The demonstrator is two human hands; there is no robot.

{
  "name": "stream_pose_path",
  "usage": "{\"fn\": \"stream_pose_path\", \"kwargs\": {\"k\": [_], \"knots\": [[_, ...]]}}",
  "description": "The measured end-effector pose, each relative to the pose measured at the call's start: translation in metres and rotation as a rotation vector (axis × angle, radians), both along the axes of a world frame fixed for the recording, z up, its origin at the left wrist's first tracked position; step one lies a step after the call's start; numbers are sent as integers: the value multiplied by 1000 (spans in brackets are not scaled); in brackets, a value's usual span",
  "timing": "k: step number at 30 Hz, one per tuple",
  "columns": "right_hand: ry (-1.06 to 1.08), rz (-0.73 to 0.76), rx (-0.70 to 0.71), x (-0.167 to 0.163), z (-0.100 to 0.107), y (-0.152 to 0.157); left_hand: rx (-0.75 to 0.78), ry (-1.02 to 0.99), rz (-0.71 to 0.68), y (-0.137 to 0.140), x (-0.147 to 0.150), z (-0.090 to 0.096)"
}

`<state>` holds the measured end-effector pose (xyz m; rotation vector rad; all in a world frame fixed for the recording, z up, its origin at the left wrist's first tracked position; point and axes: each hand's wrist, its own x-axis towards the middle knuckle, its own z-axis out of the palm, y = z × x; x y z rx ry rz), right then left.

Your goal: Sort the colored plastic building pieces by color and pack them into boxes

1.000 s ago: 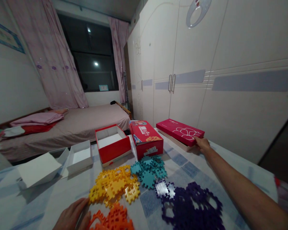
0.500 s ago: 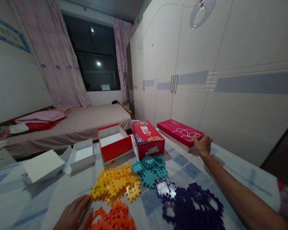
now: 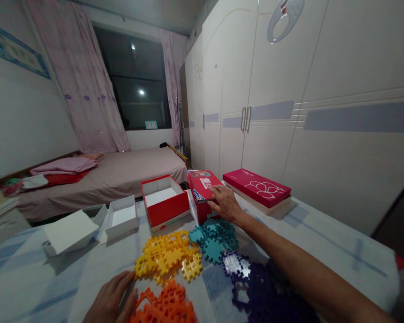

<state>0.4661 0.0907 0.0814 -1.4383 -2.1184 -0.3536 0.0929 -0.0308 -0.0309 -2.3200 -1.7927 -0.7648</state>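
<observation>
My right hand point(image 3: 225, 204) reaches over the front of the red printed box point(image 3: 202, 181), fingers stretched out onto or just above its lid; whether they touch is hard to tell. Below that hand lies a pile of teal notched plastic pieces point(image 3: 213, 249). My left hand point(image 3: 111, 298) rests at the near left with fingers extended, beside the orange pieces point(image 3: 170, 305) and close to the yellow pieces point(image 3: 168, 255). Dark purple pieces point(image 3: 265, 291) lie partly under my right forearm, with some shiny clear-looking pieces point(image 3: 234, 264) at their edge.
A crimson box point(image 3: 257, 184) with a flower outline stands at the back right. Left of the printed box are an open red box point(image 3: 164, 211), a white tray point(image 3: 121, 220) and a tilted white box point(image 3: 70, 233). A wardrobe point(image 3: 265, 152) rises behind the table.
My right hand has let go of the crimson box's near right corner and moved left to the red printed box. The view has shifted slightly; my left hand stays by the orange pieces.
</observation>
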Motion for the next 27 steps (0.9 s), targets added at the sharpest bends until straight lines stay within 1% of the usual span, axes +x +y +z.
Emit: {"fn": "stream_pose_path", "kwargs": {"k": [4,6,8,10,12,14,17,20,27], "knots": [[-151,-73,-63,-15,10,12,27,20,-2,0,2,0],[-167,-112,-80,-14,13,16,39,27,-8,-1,2,1],[-137,-162,-70,-8,15,18,48,29,-19,-2,1,1],[-35,-241,-66,4,18,20,47,22,-38,-2,0,0],[131,-311,-73,18,22,22,36,4,-51,-2,0,0],[260,-340,-76,33,28,25,21,-12,-46,-2,1,1],[338,-348,-57,55,36,30,14,-19,-16,-2,1,2],[428,-370,-40,73,42,33,8,-13,-26,-2,1,2],[636,-477,-26,112,47,34,3,-15,-12,1,-2,-6]]}}
